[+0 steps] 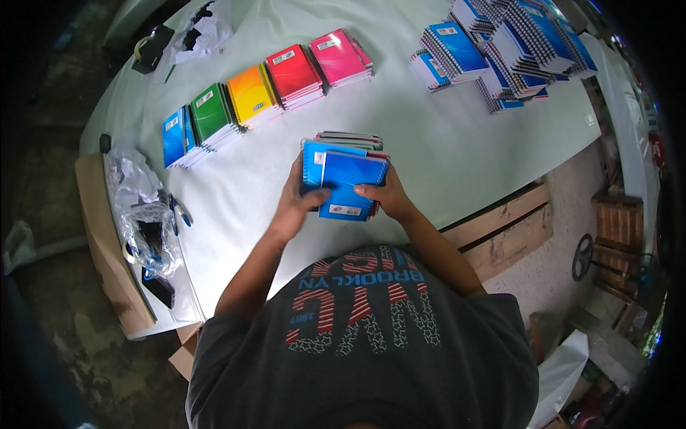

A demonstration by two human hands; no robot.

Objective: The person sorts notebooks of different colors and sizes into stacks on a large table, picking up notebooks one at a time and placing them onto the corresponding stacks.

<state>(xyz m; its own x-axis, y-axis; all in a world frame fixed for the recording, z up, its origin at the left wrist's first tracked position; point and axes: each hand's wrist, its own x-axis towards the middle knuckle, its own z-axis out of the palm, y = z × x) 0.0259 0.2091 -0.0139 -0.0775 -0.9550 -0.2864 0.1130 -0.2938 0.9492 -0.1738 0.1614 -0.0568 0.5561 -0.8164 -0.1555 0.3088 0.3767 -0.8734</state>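
Note:
Both my hands grip a stack of spiral notebooks (348, 171) in front of my chest, over the near part of the table. Two blue covers lie on top, slightly askew to each other, and red and white edges show beneath. My left hand (296, 198) clasps the left side, its thumb across the lower cover. On the right side, my right hand (389, 196) holds the stack with its thumb on the blue cover. The fingers under the stack are hidden. Ahead is a row of notebook piles: blue (175, 137), green (211, 114), yellow (251, 93), red (293, 75) and pink (339, 57).
A large heap of blue spiral notebooks (457, 50) lies at the far right. Along the left edge are crumpled clear plastic (146, 214), a pen (182, 213) and brown cardboard (107, 243). A tape dispenser (152, 50) sits far left. Wooden boards (507, 229) stand beyond the right edge.

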